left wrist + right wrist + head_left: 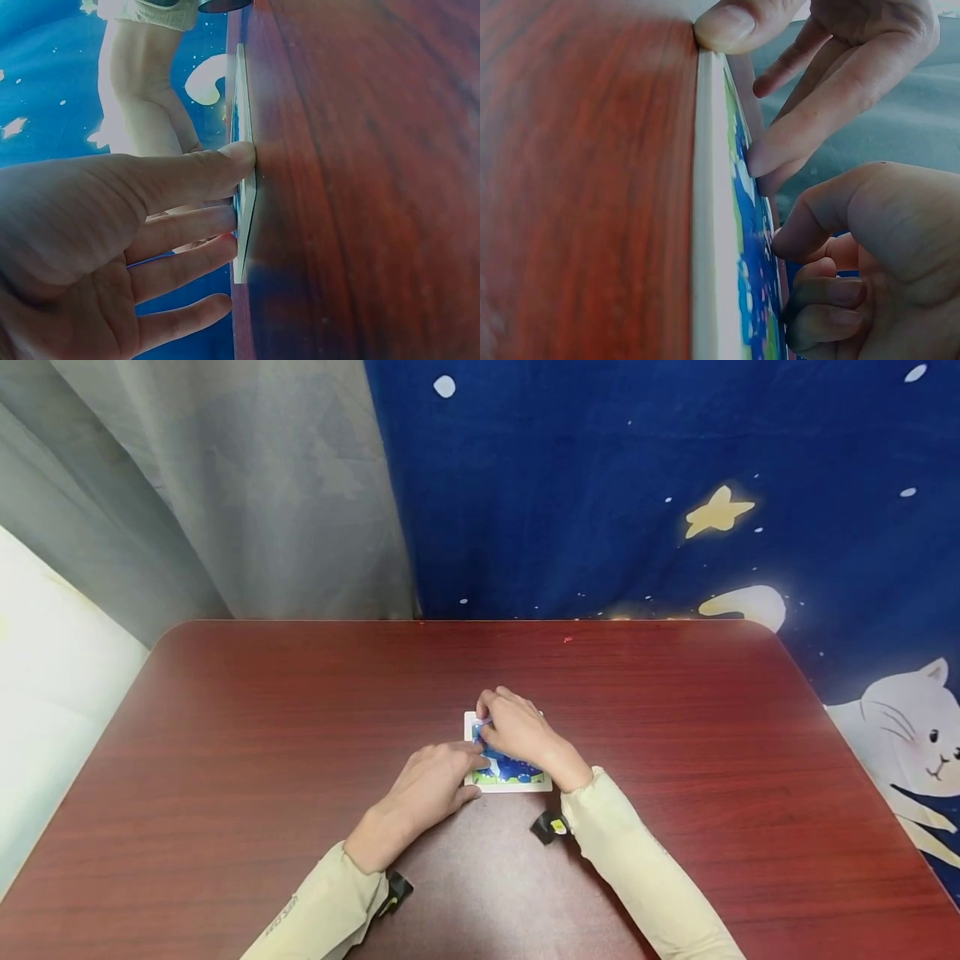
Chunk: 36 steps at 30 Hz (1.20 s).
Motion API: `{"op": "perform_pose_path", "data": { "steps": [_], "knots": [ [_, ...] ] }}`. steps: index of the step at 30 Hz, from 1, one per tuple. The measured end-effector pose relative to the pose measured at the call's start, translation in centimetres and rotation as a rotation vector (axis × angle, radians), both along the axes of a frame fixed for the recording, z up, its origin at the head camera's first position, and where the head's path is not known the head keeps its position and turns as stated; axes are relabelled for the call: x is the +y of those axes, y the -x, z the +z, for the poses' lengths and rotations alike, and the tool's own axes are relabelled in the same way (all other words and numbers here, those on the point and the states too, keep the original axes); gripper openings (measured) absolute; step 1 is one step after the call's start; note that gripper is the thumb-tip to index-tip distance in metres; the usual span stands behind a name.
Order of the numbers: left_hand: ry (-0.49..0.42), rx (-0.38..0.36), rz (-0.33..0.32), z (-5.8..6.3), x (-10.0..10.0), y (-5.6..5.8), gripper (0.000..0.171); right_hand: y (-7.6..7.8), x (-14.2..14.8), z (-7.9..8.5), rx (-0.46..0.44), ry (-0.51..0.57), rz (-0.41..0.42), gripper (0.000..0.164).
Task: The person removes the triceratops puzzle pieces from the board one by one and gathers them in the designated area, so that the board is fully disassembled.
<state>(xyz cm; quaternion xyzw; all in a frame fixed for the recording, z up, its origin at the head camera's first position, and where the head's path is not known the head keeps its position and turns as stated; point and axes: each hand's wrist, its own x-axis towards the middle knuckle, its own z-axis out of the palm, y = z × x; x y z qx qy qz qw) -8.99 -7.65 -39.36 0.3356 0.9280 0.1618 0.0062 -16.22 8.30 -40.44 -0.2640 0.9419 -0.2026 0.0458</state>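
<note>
A thin picture board with a white border point(513, 788) and a blue and green cartoon print lies flat on the table. At its left side, my left hand point(431, 777) has its thumb against the near edge and nearly straight fingers touching the printed face. My right hand point(517, 727) reaches over from the right, covering the board's upper part. In the right wrist view, the right thumb point(787, 244) touches the print while the other fingers curl close to the surface. Nothing shows between them. The print's blue area point(761, 255) runs alongside both hands.
The board lies on a reddish-brown wooden table point(262, 718) with rounded far corners. A tiny red scrap point(567, 640) is near its far edge. Behind hang a grey curtain point(300, 485) and a blue curtain point(562, 485) with stars and a cat. Black straps show at both sleeves.
</note>
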Motion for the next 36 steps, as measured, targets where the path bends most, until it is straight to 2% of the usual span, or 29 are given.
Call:
{"op": "perform_pose_path", "data": {
  "steps": [9, 16, 25, 36],
  "knots": [
    [0.009, 0.006, 0.003, -0.09, -0.02, -0.04, 0.03, 0.13, 0.07, -0.12, -0.011, 0.008, -0.002, 0.01],
    [0.019, -0.022, 0.02, 0.0, 0.02, -0.14, 0.032, 0.07, 0.15, -0.09, -0.032, 0.02, 0.003, 0.01],
    [0.02, -0.02, 0.001, 0.0, 0.09, -0.12, 0.031, 0.21, 0.35, -0.1, -0.032, 0.043, 0.021, 0.008],
    [0.04, -0.017, 0.012, 0.05, 0.15, -0.13, 0.03, 0.21, 0.36, 0.05, -0.044, 0.087, 0.033, 0.014]
  ]
}}
